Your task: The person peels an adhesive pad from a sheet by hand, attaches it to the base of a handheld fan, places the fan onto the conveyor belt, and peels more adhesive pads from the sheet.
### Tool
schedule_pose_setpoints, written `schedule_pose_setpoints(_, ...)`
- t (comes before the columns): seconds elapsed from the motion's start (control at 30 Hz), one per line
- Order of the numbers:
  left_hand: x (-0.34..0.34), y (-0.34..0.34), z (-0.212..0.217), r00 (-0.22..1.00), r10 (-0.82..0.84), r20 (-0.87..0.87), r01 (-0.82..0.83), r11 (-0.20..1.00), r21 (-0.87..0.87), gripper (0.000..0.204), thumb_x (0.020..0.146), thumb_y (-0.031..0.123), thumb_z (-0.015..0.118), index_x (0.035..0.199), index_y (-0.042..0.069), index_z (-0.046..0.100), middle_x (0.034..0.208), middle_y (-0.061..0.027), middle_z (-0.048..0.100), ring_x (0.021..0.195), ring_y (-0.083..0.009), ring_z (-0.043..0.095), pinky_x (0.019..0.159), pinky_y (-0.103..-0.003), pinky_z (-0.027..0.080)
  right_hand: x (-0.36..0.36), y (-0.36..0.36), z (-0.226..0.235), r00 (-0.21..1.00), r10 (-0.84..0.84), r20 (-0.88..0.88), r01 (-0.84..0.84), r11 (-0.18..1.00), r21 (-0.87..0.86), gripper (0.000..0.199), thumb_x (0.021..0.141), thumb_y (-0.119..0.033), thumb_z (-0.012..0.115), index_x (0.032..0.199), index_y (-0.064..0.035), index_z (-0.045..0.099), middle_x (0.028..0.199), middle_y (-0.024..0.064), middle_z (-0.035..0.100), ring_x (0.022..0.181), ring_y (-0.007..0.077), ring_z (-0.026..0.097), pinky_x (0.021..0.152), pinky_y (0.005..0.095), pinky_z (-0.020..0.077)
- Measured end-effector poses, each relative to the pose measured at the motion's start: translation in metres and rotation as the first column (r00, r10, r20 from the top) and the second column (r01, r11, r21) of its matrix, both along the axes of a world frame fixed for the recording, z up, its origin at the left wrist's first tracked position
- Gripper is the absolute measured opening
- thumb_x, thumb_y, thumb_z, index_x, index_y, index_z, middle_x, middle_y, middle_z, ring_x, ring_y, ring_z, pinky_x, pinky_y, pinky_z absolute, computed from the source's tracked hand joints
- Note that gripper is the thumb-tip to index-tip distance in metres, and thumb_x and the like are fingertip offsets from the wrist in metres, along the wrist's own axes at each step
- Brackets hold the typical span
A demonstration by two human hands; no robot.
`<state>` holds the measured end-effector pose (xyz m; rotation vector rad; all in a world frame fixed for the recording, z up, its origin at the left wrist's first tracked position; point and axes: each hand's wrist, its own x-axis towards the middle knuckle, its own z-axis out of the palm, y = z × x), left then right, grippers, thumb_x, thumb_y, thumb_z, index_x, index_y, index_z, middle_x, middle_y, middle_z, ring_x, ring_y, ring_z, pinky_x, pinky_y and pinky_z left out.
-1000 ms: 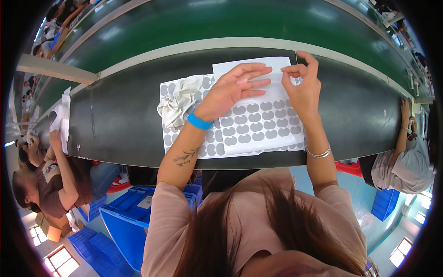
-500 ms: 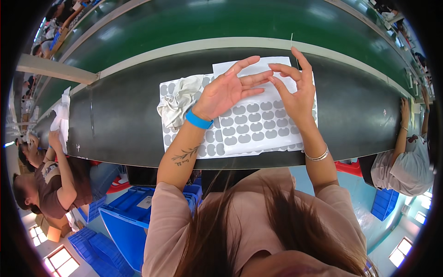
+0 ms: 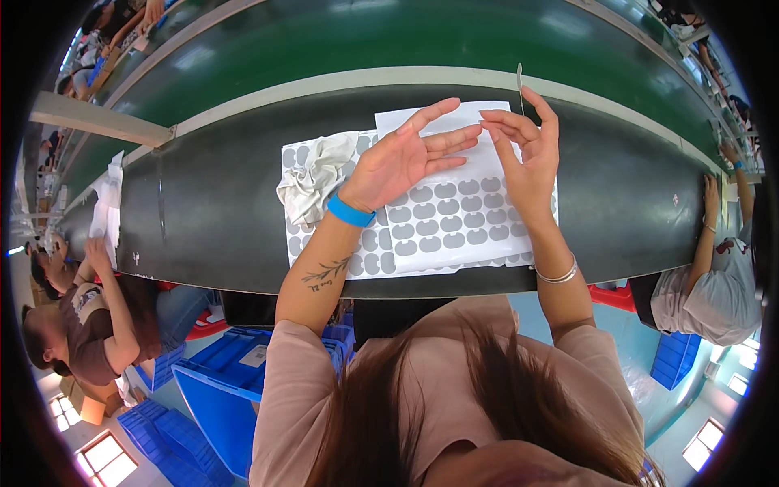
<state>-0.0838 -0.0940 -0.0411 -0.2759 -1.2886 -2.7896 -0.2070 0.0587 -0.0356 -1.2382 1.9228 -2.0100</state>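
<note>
The left hand (image 3: 403, 162) was held open and flat, palm turned up, fingers stretched toward the right, above the sheets of grey stickers (image 3: 454, 219); nothing was gripped in it. A blue wristband (image 3: 350, 212) was worn on its wrist, and a leaf tattoo could be seen on the forearm below. The right hand (image 3: 527, 154) was raised just beside it, fingers loosely curled, its thumb and forefinger brought together at the tips of the left hand's fingers; whether something small was pinched there could not be told. A thin silver bangle (image 3: 557, 274) was worn on the right wrist.

The sticker sheets were laid on the dark counter (image 3: 203, 219) near its front edge, about the middle of its length, 1 white sheet stacked on another, both covered with rows of rounded grey shapes. A crumpled pale cloth (image 3: 312, 174) was set on the left end of the sheets, touching them. A thin upright strip (image 3: 519, 79) was seen at the counter's far edge, just beyond the right hand. A green conveyor belt (image 3: 365, 36) ran behind the counter.

Other people were seated at the counter's left and right ends, and blue plastic crates (image 3: 219, 390) were stacked on the floor beneath.
</note>
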Motion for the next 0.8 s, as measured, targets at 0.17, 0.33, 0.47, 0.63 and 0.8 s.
schedule_pose_setpoints(0.17, -0.001, -0.001, 0.002, 0.958, 0.259, 0.126, -0.237, 0.957, -0.168, 0.056, 0.095, 0.032, 0.046, 0.139, 0.0, 0.031, 0.13, -0.0265, 0.048, 0.121, -0.0325, 0.049, 0.102, -0.038, 0.039, -0.003, 0.005, 0.012, 0.908, 0.145, 0.393, -0.14, 0.989, -0.04, 0.054, 0.087, 0.001, 0.056, 0.134, 0.002, 0.03, 0.107, 0.0207, 0.064, 0.097, 0.0211, 0.064, 0.08, 0.0272, 0.0473)
schedule_pose_setpoints(0.33, -0.002, -0.001, -0.006, 0.858, 0.468, 0.212, -0.39, 0.862, -0.325, 0.038, 0.089, 0.007, 0.059, 0.124, -0.002, 0.05, 0.109, -0.019, 0.065, 0.1, -0.0218, 0.064, 0.089, -0.03, 0.05, -0.003, 0.007, 0.013, 0.798, 0.223, 0.56, -0.242, 0.969, -0.041, 0.059, 0.086, -0.002, 0.058, 0.137, 0.002, 0.028, 0.109, 0.0221, 0.064, 0.097, 0.0224, 0.064, 0.079, 0.0265, 0.0471)
schedule_pose_setpoints(0.47, -0.001, 0.005, 0.0, 0.839, 0.526, 0.137, -0.426, 0.794, -0.434, 0.031, 0.086, 0.003, 0.063, 0.116, -0.003, 0.058, 0.104, -0.015, 0.067, 0.097, -0.0181, 0.064, 0.087, -0.028, 0.05, -0.001, 0.008, 0.015, 0.77, 0.267, 0.579, -0.311, 0.95, -0.025, 0.063, 0.087, -0.006, 0.058, 0.139, 0.0024, 0.025, 0.109, 0.0226, 0.064, 0.098, 0.0221, 0.064, 0.079, 0.0271, 0.0471)
schedule_pose_setpoints(0.63, -0.003, 0.014, -0.002, 0.841, 0.541, 0.0, -0.48, 0.747, -0.461, 0.032, 0.083, 0.0, 0.066, 0.113, -0.004, 0.059, 0.103, -0.0128, 0.066, 0.094, -0.0172, 0.064, 0.084, -0.028, 0.051, 0.001, 0.005, 0.016, 0.75, 0.311, 0.583, -0.357, 0.933, -0.038, 0.065, 0.088, -0.008, 0.057, 0.14, 0.0029, 0.021, 0.11, 0.0232, 0.064, 0.099, 0.0229, 0.064, 0.082, 0.0286, 0.0463)
schedule_pose_setpoints(0.8, -0.002, 0.016, -0.004, 0.773, 0.616, -0.151, -0.584, 0.6, -0.546, 0.035, 0.076, -0.002, 0.073, 0.108, -0.003, 0.06, 0.097, -0.0103, 0.065, 0.086, -0.0143, 0.063, 0.08, -0.027, 0.052, 0.007, 0.004, 0.014, 0.826, 0.349, 0.443, -0.39, 0.921, 0.003, 0.062, 0.089, 0.0, 0.048, 0.143, -0.0001, 0.017, 0.115, 0.0207, 0.062, 0.105, 0.0209, 0.061, 0.087, 0.0293, 0.0444)
